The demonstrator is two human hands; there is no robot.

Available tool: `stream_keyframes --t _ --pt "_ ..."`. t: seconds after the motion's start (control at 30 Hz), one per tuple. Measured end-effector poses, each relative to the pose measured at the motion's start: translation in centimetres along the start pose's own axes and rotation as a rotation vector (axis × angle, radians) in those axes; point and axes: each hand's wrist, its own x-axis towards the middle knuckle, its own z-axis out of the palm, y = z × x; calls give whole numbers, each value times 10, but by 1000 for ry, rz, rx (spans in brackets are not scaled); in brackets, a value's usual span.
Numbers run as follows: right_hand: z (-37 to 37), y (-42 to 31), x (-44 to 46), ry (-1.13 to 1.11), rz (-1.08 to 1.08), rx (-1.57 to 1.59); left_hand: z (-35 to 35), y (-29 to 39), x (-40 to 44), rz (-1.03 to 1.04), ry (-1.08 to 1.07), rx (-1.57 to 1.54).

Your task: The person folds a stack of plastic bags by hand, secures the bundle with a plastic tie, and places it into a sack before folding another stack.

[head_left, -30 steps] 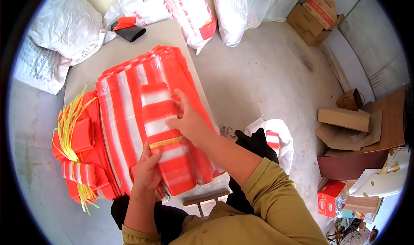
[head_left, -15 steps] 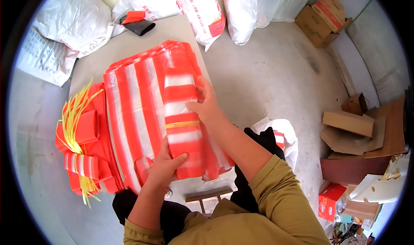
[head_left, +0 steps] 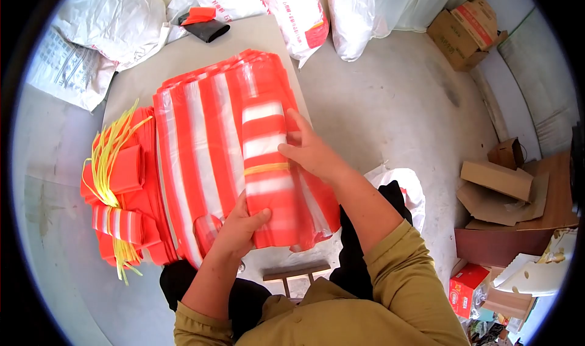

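Near the right side of a wide stack, with the left hand (head_left: 242,229) clamped on the lower left edge of a folded red-and-white striped plastic bundle (head_left: 267,190), thumb on top. Touching the upper right edge with the right hand (head_left: 309,153), thumb and fingers spread; impossible to tell how firmly. Around the middle of the bundle, a yellow band (head_left: 257,169): to judge by that, folded and banded already, but not yet let go. Underneath, a flat striped stack (head_left: 204,133), no band in view, so seemingly still to be folded. Farther left, a small striped packet (head_left: 131,225) crossed by yellow, a folded red packet (head_left: 129,170) and loose yellow strips (head_left: 108,166), apparently unused. Beyond, the beige tabletop (head_left: 247,40) and white sacks (head_left: 125,26).
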Motion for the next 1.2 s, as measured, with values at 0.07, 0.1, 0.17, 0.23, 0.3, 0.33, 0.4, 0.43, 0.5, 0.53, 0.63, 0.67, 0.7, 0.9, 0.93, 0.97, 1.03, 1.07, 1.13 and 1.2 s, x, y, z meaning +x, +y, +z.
stream_keyframes --t 0.07,0.1,0.17,0.23,0.3,0.33,0.4,0.43,0.5,0.53,0.63,0.67,0.7,0.9,0.93,0.97,1.03,1.07,1.13,1.2 --pt "-2 -11 -5 -50 65 90 -2 -2 2 -4 -3 -3" --pt "-2 -14 -7 -74 98 136 -3 -3 2 -6 -5 -5" --pt "-2 -2 -1 -64 75 177 -1 -2 3 -8 4 -2" --pt "-2 1 0 -58 70 197 1 -2 3 -8 9 -4" --pt "-2 -3 -2 -55 83 195 3 -1 3 -6 12 -9" --pt "-2 -8 -4 -84 76 152 3 -1 2 -5 11 -15" --pt "-5 -15 -10 -142 62 65 4 -1 2 -5 10 -28" --pt "-6 -15 -10 -156 76 66 4 -1 2 -3 7 -30" --pt "-8 -16 -10 -182 105 69 3 -2 3 -1 3 -32" --pt "-9 -18 -11 -181 124 97 4 -2 3 -2 2 -30" --pt "-8 -25 -13 -179 135 131 4 -2 3 -1 -3 -28" --pt "-7 -22 -14 -178 108 109 3 -3 3 -2 -6 -30" --pt "-7 -20 -14 -177 81 87 2 -3 3 -2 -10 -33" --pt "-12 -14 -10 -230 69 72 -1 -6 5 4 -9 -35" --pt "-12 -14 -11 -242 62 54 0 -6 5 0 -8 -37" --pt "-12 -14 -11 -253 54 36 0 -6 5 -2 -8 -40" --pt "-13 -16 -11 -263 62 19 0 -6 4 -4 -9 -41" --pt "-14 -17 -10 -262 77 21 1 -6 4 -4 -11 -40" --pt "-15 -19 -11 -269 88 4 2 -5 3 -4 -17 -36" --pt "-14 -21 -15 -286 79 -33 3 -3 3 -6 -26 -30"
